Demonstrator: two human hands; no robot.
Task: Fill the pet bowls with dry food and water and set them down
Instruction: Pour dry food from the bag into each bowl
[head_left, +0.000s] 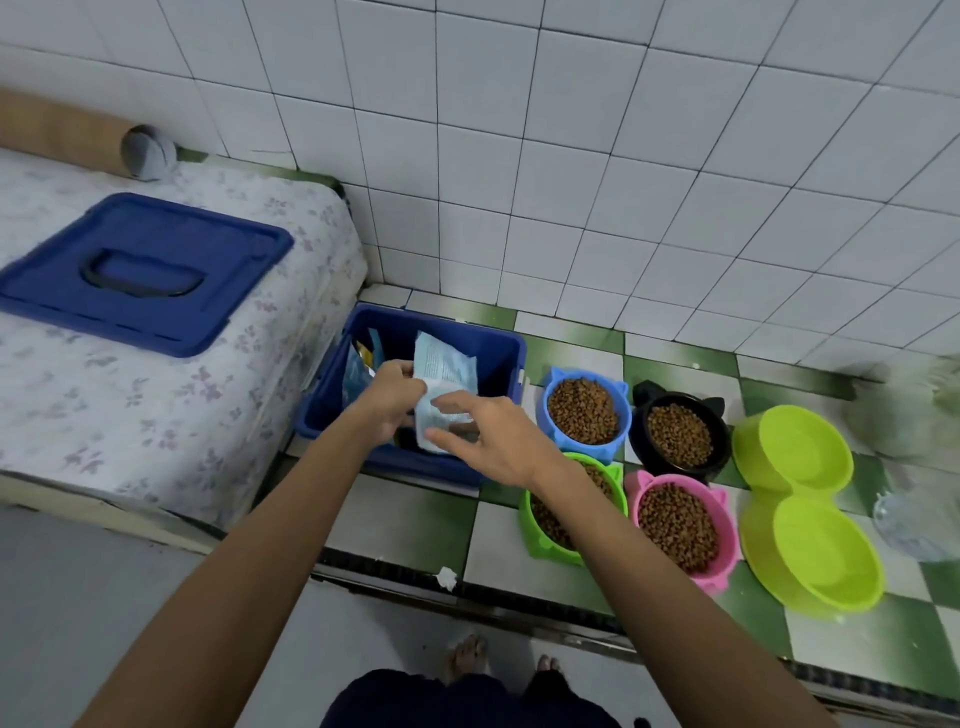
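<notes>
Nearest: bare feet (467, 656) on grey floor, short of a metal door track (467, 582) with a scrap of white paper (445, 578) on it.

Past the track, on green-and-white checked tiles: four small bowls, all holding dry kibble. Green bowl (540, 540) (partly hidden by right forearm), pink bowl (680, 530), blue bowl (584, 410), black bowl (680, 436). Dry-food part looks done. Lime double bowl (810, 504) just beside them shows no kibble; whether water is in it, cannot tell. Clear bottle-like object (904, 525) at right edge, blurred. Judgement: water step likely remains.

Both hands over open blue storage bin (498, 358). Left hand (389, 395) pinches the upper edge of pale blue food bag (444, 374); right hand (483, 431) has fingers spread, touching the bag's lower part. Bag is over or partly inside the bin.

Left: bed (182, 405) with bin lid (140, 270) on it, rolled mat (78, 140) against tiled wall (571, 156). Bowls lie clear of the bin; nothing blocks them.
</notes>
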